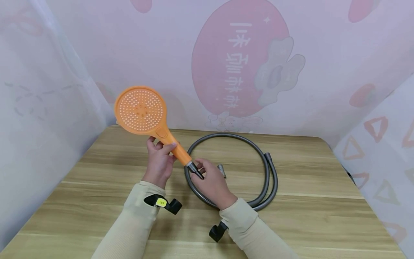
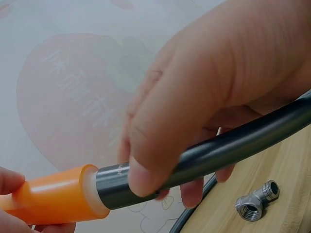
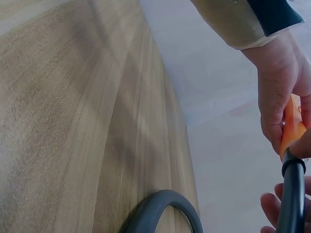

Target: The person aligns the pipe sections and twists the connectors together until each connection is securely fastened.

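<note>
An orange shower head [image 1: 141, 109] is held up over the table, its round spray face toward the head camera. My left hand [image 1: 160, 162] grips its handle, thumb on top. At the handle's lower end sits the dark collar [image 2: 112, 187] of a grey shower hose [image 1: 223, 135], against a pale ring at the handle's mouth. My right hand [image 1: 211, 181] pinches this collar between thumb and fingers. Whether the threads are engaged cannot be seen. The rest of the hose lies looped on the table, its other end [image 1: 268, 157] at the right.
A small metal tee fitting [image 2: 257, 201] with threaded ends lies inside the hose loop. The wooden table [image 1: 310, 223] ends at a printed cloth backdrop [image 1: 155, 46], with cloth on both sides too. Black camera mounts [image 1: 174, 206] sit on both wrists.
</note>
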`<state>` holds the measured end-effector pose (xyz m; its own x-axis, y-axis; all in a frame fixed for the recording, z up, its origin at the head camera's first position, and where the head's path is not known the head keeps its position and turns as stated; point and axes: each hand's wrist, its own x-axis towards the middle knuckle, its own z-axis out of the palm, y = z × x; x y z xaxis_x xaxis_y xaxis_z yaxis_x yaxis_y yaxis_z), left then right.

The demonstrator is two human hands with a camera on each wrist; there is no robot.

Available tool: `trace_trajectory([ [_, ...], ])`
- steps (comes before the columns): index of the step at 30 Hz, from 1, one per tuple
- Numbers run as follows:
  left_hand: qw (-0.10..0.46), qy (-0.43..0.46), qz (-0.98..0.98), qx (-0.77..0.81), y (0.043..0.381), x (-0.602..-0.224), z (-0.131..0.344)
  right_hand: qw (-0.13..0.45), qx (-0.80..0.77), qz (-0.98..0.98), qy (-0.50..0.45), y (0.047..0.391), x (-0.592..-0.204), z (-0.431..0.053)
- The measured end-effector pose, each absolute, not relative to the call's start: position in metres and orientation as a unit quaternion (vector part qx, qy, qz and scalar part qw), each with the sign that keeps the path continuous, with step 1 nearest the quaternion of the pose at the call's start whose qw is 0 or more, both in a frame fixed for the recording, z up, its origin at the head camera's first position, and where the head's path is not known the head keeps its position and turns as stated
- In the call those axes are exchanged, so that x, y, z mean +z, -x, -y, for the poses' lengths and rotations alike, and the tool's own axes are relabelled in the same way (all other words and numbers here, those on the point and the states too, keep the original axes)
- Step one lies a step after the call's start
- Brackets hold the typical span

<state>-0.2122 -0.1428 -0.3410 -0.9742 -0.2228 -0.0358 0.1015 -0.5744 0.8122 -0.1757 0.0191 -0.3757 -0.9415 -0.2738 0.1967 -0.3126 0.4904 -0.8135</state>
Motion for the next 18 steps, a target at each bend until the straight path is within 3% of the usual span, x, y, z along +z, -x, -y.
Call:
trace_trajectory([
  [18, 0.097, -0.071, 0.449, -0.886, 0.2118, -0.3407, 0.1413, 0.124, 0.403, 0.89, -0.174, 0.1683, -0.3757, -0.0131],
])
